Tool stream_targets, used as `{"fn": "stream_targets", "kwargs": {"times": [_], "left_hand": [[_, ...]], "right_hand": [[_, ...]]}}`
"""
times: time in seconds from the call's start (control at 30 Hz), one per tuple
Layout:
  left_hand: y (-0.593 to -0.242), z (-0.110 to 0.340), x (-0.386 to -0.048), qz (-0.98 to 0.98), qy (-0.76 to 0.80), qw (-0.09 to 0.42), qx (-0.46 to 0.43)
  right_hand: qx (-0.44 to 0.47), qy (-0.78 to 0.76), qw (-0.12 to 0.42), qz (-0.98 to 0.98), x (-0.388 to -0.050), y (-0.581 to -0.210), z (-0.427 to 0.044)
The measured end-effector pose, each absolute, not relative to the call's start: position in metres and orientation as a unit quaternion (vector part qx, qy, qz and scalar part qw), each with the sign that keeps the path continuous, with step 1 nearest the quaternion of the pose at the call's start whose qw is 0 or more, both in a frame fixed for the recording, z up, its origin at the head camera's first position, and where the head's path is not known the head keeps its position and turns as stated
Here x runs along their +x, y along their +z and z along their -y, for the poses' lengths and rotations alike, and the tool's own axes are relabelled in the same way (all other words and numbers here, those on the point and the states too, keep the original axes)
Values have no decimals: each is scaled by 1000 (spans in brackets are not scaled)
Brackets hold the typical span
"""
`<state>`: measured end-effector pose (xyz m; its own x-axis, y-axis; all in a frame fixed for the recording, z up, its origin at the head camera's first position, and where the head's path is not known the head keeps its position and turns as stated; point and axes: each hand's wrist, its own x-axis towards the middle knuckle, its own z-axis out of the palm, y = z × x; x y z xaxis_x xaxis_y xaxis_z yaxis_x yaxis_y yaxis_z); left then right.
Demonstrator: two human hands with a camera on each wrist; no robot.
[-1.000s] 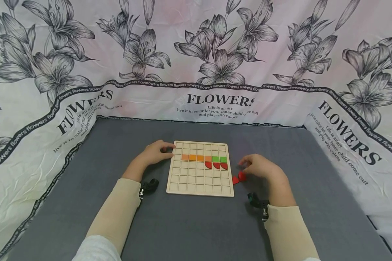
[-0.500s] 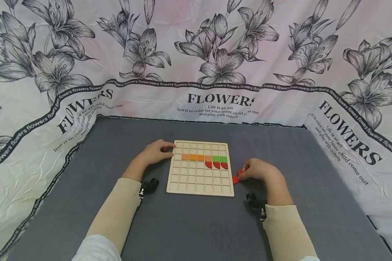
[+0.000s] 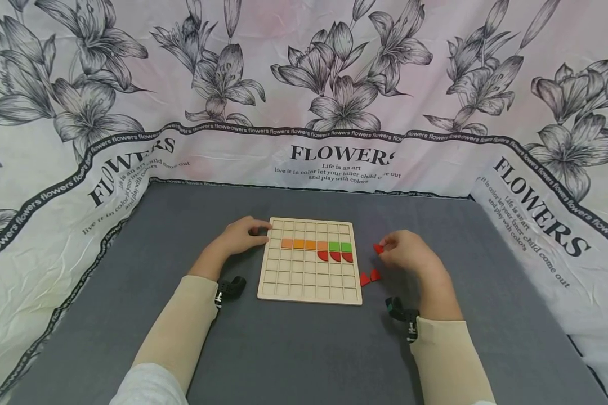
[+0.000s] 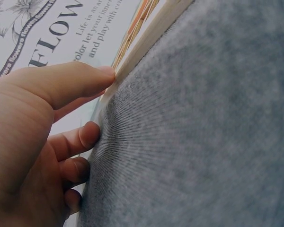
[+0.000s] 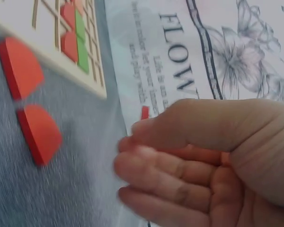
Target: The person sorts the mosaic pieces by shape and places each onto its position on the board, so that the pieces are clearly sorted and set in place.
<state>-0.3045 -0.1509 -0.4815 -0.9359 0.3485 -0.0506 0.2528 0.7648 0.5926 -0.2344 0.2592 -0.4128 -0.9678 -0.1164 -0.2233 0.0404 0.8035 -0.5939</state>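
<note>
A square wooden grid board (image 3: 289,275) lies on the grey table. Orange and green square tiles sit in one row, with several red quarter-circle pieces (image 3: 336,256) in the cells just below the row's right part. My left hand (image 3: 237,236) touches the board's left edge near its far corner. Its thumb (image 4: 92,81) lies against that edge in the left wrist view. Right of the board, my right hand (image 3: 407,251) pinches a red piece (image 3: 378,248) between thumb and fingertips, above the table. Only a sliver of this piece (image 5: 145,112) shows in the right wrist view.
Two loose red quarter-circle pieces (image 3: 365,279) (image 5: 40,135) lie beside the board's right edge. A floral-printed cloth (image 3: 334,163) hangs behind and along both sides of the grey table (image 3: 304,349).
My right hand has come down to the loose red pieces, taken hold of one, and lifted it away toward the far side. The left hand stays at the board's edge.
</note>
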Motion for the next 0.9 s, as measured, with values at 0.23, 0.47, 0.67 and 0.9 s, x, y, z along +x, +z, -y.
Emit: {"fn": "stream_targets", "kwargs": {"times": [0.23, 0.47, 0.67, 0.9], "left_hand": [[-481, 149, -304, -936, 299, 84, 164], [-482, 148, -305, -937, 298, 82, 161], [-481, 152, -303, -937, 300, 81, 160], [-483, 153, -305, -934, 296, 76, 185]], "right_hand": [[-28, -383, -24, -923, -231, -398, -242], [-27, -429, -44, -902, -234, -391, -226], [-48, -454, -23, -890, -239, -399, -194], [-107, -379, 39, -918, -239, -426, -158]]}}
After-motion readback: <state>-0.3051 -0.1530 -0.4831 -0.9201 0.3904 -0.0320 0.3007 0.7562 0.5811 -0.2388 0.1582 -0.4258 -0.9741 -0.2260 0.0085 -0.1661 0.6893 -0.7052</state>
